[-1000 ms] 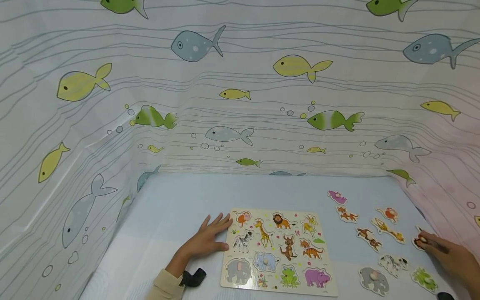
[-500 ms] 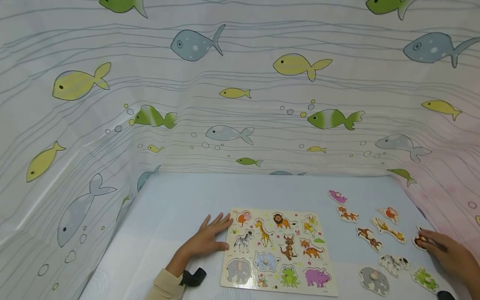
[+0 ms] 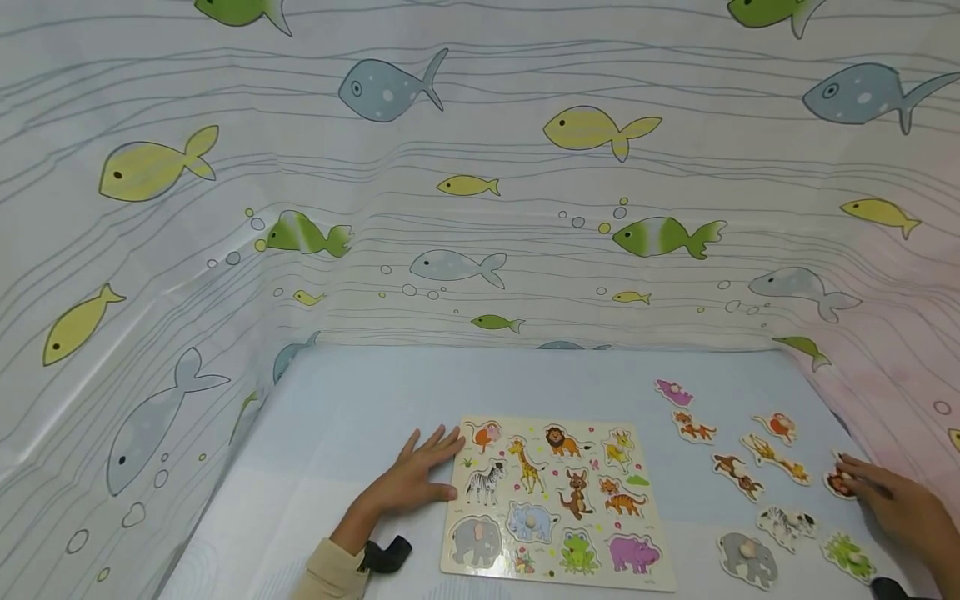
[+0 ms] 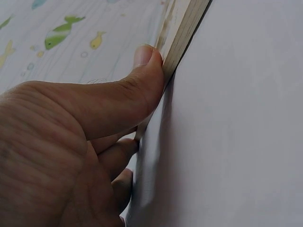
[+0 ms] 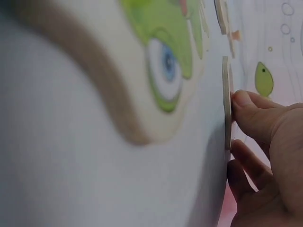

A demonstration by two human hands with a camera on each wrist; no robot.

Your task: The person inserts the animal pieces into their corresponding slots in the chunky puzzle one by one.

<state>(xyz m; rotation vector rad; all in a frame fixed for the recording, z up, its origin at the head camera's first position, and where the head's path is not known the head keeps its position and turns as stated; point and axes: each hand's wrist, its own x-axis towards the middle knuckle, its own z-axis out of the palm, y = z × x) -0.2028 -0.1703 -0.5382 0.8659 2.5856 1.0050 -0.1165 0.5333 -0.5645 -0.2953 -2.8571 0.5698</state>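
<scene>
A wooden puzzle board (image 3: pixel 540 546) printed with animals lies at the front middle of the table in the head view. My left hand (image 3: pixel 416 473) rests flat beside it, fingers spread, with fingertips and thumb at the board's left edge. The left wrist view shows the thumb against the board's side (image 4: pixel 182 42). At the far right, my right hand (image 3: pixel 900 504) pinches a lion puzzle piece (image 3: pixel 837 483), which lies on the table. In the right wrist view the thumb is on that piece (image 5: pixel 227 104), seen edge-on, with other fingertips close to the table. An elephant piece in blue (image 3: pixel 531 523) sits in the board.
Between board and right hand lie several loose knobbed pieces: hippo (image 3: pixel 674 392), tiger (image 3: pixel 693 428), kangaroo (image 3: pixel 738 477), giraffe (image 3: pixel 777 461), monkey (image 3: pixel 777 428), zebra (image 3: pixel 787 527), grey elephant (image 3: pixel 747 562) and frog (image 3: pixel 848 556). A fish-patterned curtain (image 3: pixel 525 200) stands behind the table.
My right hand's fingers have shifted slightly on the lion piece, so more of its face shows. The left hand and the board keep their place.
</scene>
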